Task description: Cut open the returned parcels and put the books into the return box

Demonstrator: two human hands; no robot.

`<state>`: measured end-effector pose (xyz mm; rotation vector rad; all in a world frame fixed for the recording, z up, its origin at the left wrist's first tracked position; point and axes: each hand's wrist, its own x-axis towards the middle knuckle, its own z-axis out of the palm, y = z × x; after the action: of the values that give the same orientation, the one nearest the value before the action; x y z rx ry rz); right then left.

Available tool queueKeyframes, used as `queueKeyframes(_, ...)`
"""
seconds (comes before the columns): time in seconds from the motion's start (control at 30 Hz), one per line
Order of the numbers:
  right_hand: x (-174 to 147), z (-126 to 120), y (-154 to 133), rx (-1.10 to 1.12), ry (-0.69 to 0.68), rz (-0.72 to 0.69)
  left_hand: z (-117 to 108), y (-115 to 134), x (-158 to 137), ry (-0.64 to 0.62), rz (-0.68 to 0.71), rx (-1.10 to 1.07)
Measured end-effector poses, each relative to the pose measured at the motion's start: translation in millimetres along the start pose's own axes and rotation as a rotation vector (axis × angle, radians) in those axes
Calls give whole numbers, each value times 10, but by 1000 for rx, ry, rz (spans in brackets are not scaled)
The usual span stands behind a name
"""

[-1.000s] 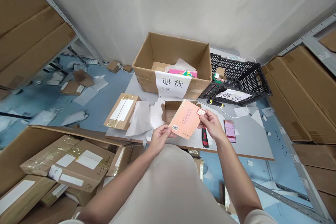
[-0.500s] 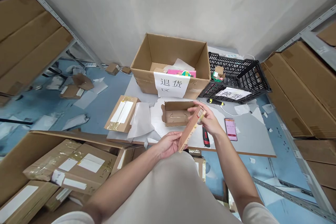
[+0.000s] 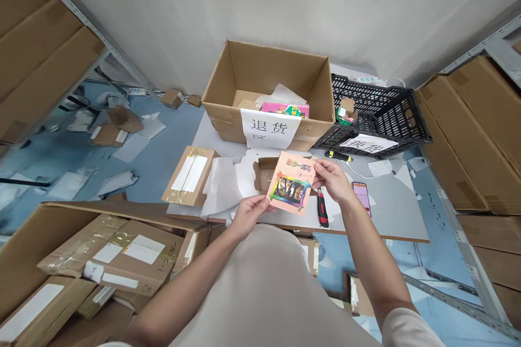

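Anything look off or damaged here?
Yes: left of the table, an opened carton and paper sheets lie strewn on the floor, looking discarded. The small carton behind the book has a ragged edge, as if torn open. The book, held by the left hand and right hand, shows no obvious damage.

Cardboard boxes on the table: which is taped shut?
The white-labelled box, far left; the sign-bearing box and the one behind the booklet stand open.

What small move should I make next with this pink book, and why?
Perhaps open the book slightly with the right hand: it looks closed, its illustrated front cover faces you, the right hand grips its right edge, and the left hand holds its lower left corner.
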<state>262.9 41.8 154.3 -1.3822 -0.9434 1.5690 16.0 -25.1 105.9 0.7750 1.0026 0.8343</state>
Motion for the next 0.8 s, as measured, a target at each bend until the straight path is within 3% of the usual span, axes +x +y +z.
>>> queueKeyframes(0.13,79,33,-41,-12,26,2,-39,-22,100,-16,-7,-26)
queueKeyframes(0.3,275,60,-220,-5,114,-135,-105,68,241,0,80,37)
queueKeyframes(0.37,447,49,-368,53,184,-215,-246,75,254,105,172,246)
queueKeyframes(0.5,992,41,-704,222,321,-380,-745,-151,233,388,337,956)
queueKeyframes(0.57,1339,68,-814,301,354,-396,-985,-374,261,389,254,1303)
queueKeyframes(0.63,1695,113,-854,361,388,-369,-1147,-611,354,286,116,1556)
queueKeyframes(0.7,2017,149,-832,380,413,-317,-1225,-816,515,181,-6,1692)
queueKeyframes(0.8,2319,111,-753,323,392,-270,-1259,-1011,821,111,-124,1722)
